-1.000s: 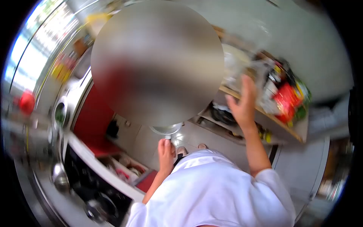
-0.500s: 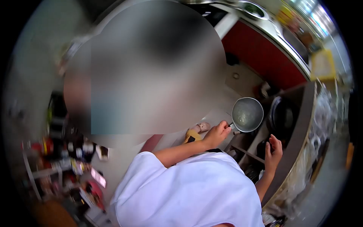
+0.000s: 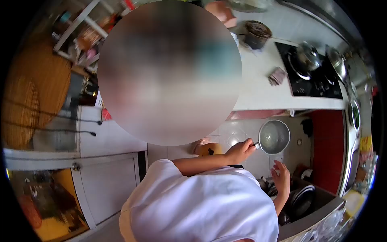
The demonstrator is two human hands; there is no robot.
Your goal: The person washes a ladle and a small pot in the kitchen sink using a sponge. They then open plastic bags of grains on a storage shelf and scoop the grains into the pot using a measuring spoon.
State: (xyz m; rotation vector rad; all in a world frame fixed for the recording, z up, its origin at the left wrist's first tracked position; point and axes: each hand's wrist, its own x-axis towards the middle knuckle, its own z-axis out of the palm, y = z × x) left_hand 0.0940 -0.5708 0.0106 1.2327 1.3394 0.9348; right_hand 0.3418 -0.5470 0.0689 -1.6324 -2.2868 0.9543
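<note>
Left hand (image 3: 240, 151): wrapped round the handle (image 3: 256, 145) of my saucepan (image 3: 274, 137) | right hand (image 3: 282, 177): empty, loosely spread | I'd best carry it level, clear of the countertop (image 3: 260, 94)

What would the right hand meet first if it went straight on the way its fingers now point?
Going straight on, the right hand would probably meet the pan first; depth is unclear, so it might pass beneath, toward the floor, instead.
</note>
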